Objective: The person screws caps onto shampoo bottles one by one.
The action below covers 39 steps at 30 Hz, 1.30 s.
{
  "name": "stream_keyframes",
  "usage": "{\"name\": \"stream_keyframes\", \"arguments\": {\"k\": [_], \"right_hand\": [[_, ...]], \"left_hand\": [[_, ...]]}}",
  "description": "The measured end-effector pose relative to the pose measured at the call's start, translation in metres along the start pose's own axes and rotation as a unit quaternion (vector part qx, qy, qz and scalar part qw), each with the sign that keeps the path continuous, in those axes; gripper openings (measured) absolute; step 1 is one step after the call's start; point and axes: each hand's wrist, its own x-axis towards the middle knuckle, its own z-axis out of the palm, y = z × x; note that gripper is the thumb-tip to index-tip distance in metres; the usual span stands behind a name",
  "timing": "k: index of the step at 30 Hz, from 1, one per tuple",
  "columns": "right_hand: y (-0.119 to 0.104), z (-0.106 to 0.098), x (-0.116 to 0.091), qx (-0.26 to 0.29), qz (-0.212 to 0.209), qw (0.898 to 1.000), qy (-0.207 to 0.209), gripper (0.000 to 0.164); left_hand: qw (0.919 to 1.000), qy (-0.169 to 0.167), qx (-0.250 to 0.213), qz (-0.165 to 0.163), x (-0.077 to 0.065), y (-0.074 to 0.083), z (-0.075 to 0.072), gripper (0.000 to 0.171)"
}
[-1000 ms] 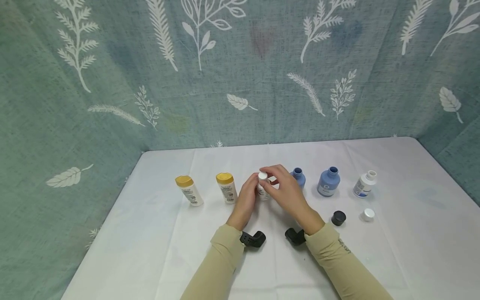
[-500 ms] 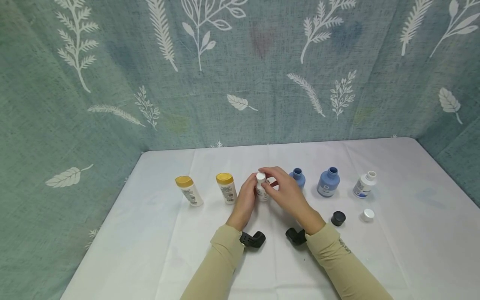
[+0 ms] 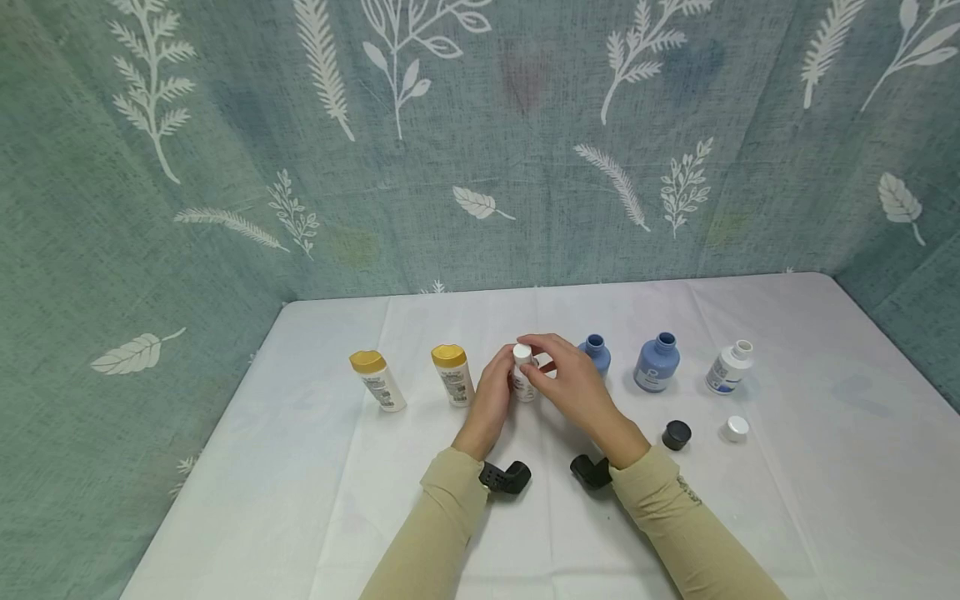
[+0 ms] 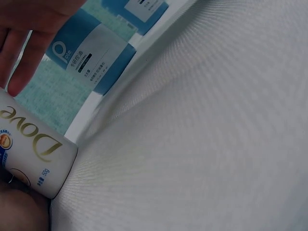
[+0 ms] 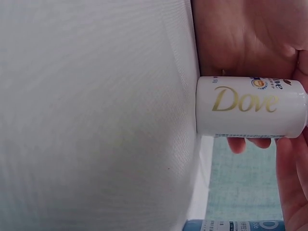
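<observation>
A small white Dove bottle (image 3: 524, 388) stands on the table between both hands; its gold lettering shows in the right wrist view, where the Dove bottle (image 5: 252, 108) has its base against the cloth. My left hand (image 3: 492, 398) holds the bottle's body from the left, fingers curled behind it. From the right, my right hand (image 3: 576, 385) pinches the white cap (image 3: 522, 353) on top between thumb and fingers. A blue bottle (image 3: 596, 357) is just behind my right hand and partly hidden by it; the left wrist view shows this blue bottle (image 4: 91, 50) beside the right fingers.
Two white bottles with gold caps, one outer (image 3: 381, 385) and one inner (image 3: 454, 379), stand to the left. Rightward are an uncapped blue bottle (image 3: 657, 364) and an uncapped white bottle (image 3: 729, 368). A black cap (image 3: 677, 435) and a loose white cap (image 3: 736, 429) lie before them.
The Dove bottle's top has shifted slightly left under my right fingers since a second ago. Both hands keep their hold, and the other things have not moved.
</observation>
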Motion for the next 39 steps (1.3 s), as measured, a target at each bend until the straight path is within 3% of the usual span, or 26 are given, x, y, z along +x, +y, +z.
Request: {"name": "stream_keyframes", "arguments": {"k": [14, 19, 27, 34, 39], "right_hand": [[0.000, 0.000, 0.001, -0.002, 0.017, 1.000, 0.002, 0.034], [0.000, 0.000, 0.001, -0.004, 0.023, 1.000, 0.002, 0.033], [-0.001, 0.000, 0.003, 0.000, 0.028, 1.000, 0.006, 0.034], [-0.001, 0.001, 0.003, 0.010, 0.034, 0.999, 0.007, 0.035], [-0.002, 0.001, 0.003, 0.012, 0.040, 0.999, 0.006, 0.036]], "left_hand": [[1.0000, 0.002, 0.001, 0.004, 0.000, -0.001, 0.000, 0.035], [1.0000, -0.005, -0.002, -0.008, 0.001, 0.000, 0.000, 0.036], [0.9998, 0.002, 0.009, -0.015, -0.010, 0.025, 0.001, 0.035], [0.9999, 0.009, 0.008, -0.009, 0.001, -0.001, 0.001, 0.036], [0.9997, 0.005, -0.005, -0.023, -0.006, 0.017, 0.001, 0.035]]}}
